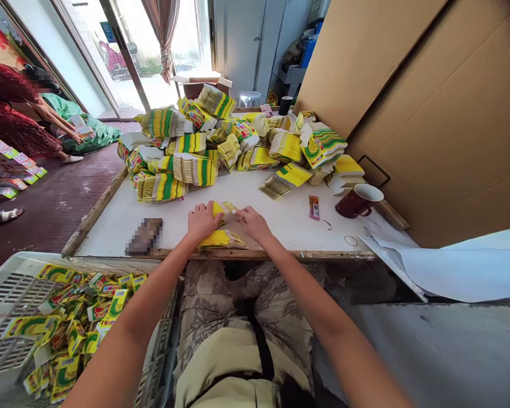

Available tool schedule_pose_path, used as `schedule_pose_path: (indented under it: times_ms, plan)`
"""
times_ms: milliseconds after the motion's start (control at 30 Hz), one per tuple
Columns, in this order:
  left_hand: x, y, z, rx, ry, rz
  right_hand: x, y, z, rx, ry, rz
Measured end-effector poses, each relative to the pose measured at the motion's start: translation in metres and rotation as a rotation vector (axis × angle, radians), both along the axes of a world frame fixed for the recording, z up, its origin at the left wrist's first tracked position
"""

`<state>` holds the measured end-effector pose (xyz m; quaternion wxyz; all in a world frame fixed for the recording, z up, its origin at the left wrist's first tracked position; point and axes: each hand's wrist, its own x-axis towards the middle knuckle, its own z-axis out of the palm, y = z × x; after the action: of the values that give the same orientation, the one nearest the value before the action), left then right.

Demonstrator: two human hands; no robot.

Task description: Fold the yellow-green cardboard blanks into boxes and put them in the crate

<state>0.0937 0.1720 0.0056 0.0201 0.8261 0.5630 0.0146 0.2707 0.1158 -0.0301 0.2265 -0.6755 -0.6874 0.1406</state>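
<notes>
At the near edge of the white table, my left hand [202, 221] is closed around a small yellow carton [217, 209], thumb towards the middle. Facing it, my right hand [254, 222] has its fingertips pinched together at the carton's right end. Exactly what those fingertips grip is partly hidden. Below and between the hands, a fanned stack of flat yellow cartons [221, 239] lies on a brown surface by the table edge. Farther back are heaped bundles of flat yellow-and-green cartons [195, 169], and one loose fanned bundle [285, 180] lies nearer.
Left of my hands lies a blurred dark object [144, 236]. On the right are a small red packet [314, 207], a maroon mug [359, 200] and a rubber band [351, 241]. A white crate [15, 266] with folded cartons stands lower left. Tall cardboard [429, 124] borders the right; another person [21, 113] bends at left.
</notes>
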Motion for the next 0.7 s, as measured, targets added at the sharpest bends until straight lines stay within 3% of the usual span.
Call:
schedule_pose_path:
  times_ms: [167, 367, 700]
  plan:
    - [0.0, 0.0, 0.0, 0.008, 0.0, -0.004, -0.004, -0.004, -0.001, 0.063, -0.104, -0.016]
    - [-0.001, 0.001, -0.001, 0.021, -0.002, -0.012, -0.011, 0.01, 0.002, 0.05, -0.168, -0.007]
    - [-0.004, 0.0, -0.002, 0.018, 0.006, -0.06, -0.039, 0.025, 0.005, -0.059, -0.18, -0.216]
